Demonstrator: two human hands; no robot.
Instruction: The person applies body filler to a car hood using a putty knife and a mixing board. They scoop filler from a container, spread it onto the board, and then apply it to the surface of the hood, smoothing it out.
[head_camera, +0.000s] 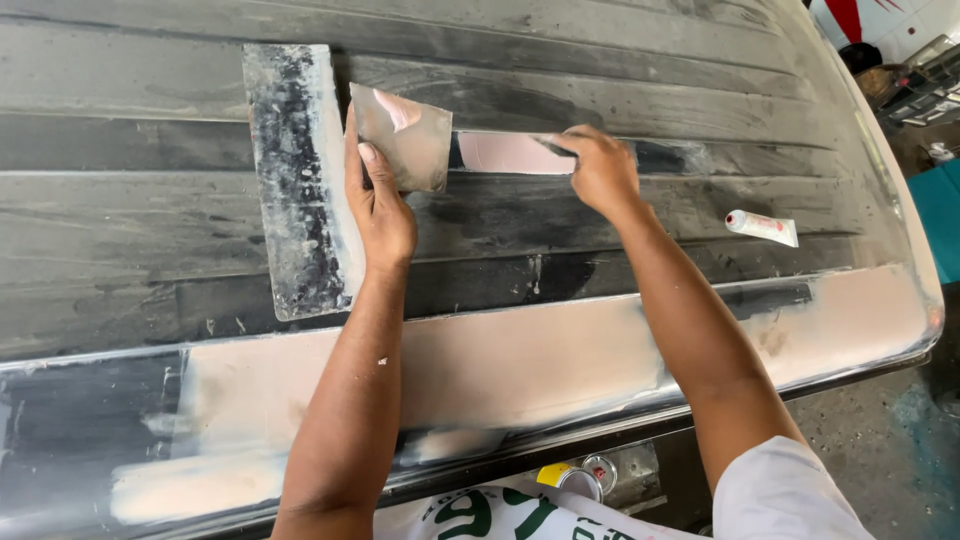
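My left hand grips a small square metal spreader plate smeared with a dab of pink filler, held tilted over a ribbed, sanded grey vehicle panel. My right hand presses another spreader blade, mostly hidden under the fingers, against a fresh stripe of pink filler in a groove of the panel. A long flat metal board, crusted with dried grey and white filler, lies on the panel just left of my left hand.
A small white tube with a red cap lies on the panel to the right. A wide band of dried pinkish filler runs along the panel's near edge. A tin with a yellow rim sits below the edge. Workshop clutter shows at top right.
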